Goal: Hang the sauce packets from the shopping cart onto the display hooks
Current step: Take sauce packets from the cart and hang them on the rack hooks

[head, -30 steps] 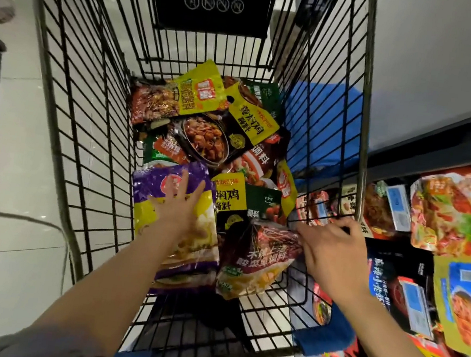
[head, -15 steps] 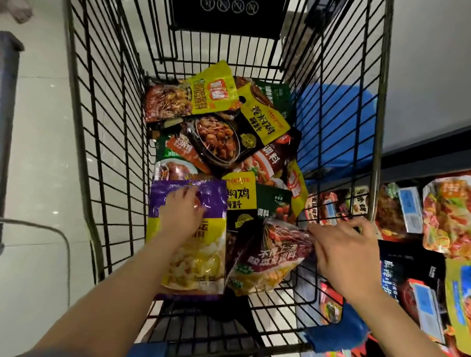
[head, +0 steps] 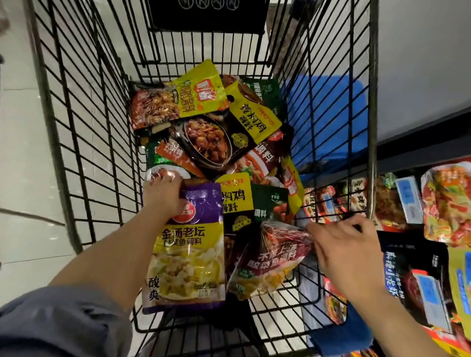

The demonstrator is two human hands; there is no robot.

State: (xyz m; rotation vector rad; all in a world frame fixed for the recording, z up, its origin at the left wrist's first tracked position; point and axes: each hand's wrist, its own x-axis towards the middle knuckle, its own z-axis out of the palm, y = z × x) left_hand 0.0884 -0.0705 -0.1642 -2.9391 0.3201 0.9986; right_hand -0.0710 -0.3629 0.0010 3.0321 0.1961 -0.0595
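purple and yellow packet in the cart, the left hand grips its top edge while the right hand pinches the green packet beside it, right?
Not quite. In the head view the left hand does grip the top of the purple and yellow packet, but the right hand pinches the dark red packet beside it, not a green one. Both packets are still inside the shopping cart.
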